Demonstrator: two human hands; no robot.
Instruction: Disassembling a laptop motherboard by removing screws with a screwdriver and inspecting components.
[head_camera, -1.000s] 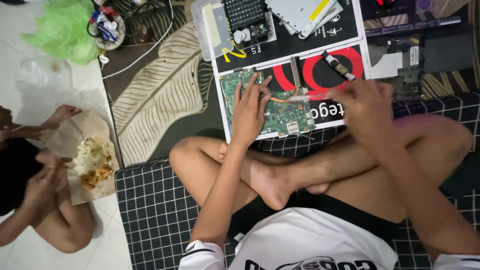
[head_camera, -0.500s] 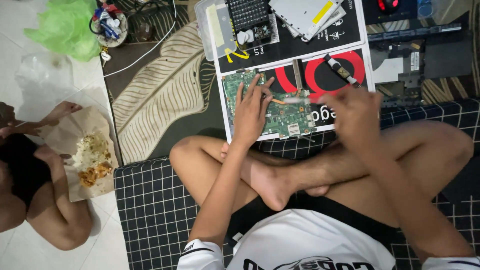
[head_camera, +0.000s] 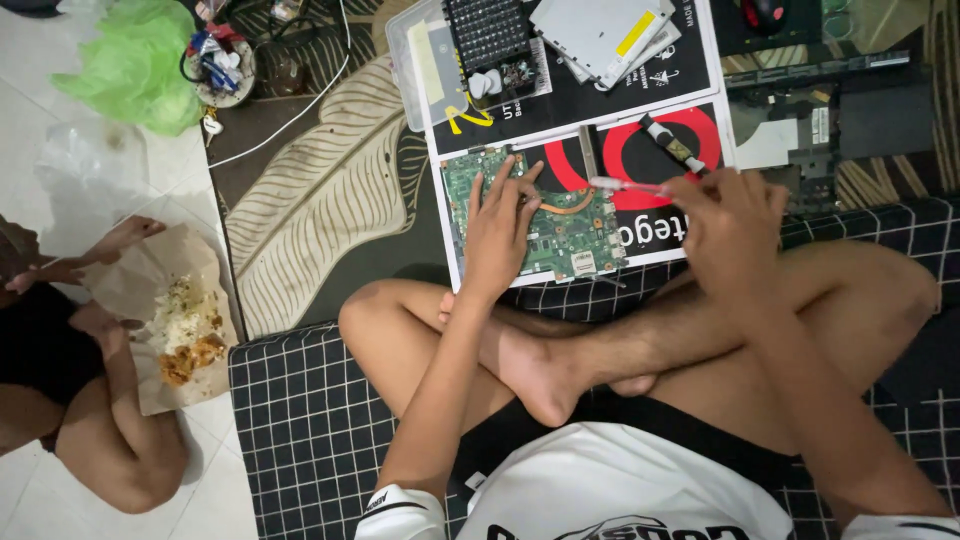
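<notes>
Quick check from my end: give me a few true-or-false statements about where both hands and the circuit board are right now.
1. The left hand rests flat on the green circuit board. True.
2. The right hand is empty. False: it holds a thin pen-like tool whose tip points toward the board.
3. The board lies on a printed black, red and white sheet. True.
4. The black pen-shaped tool lies on the green plastic bag. False: it lies on the printed sheet, above the right hand.
5. Food on brown paper lies on the floor at the left, beside another person. True.
</notes>
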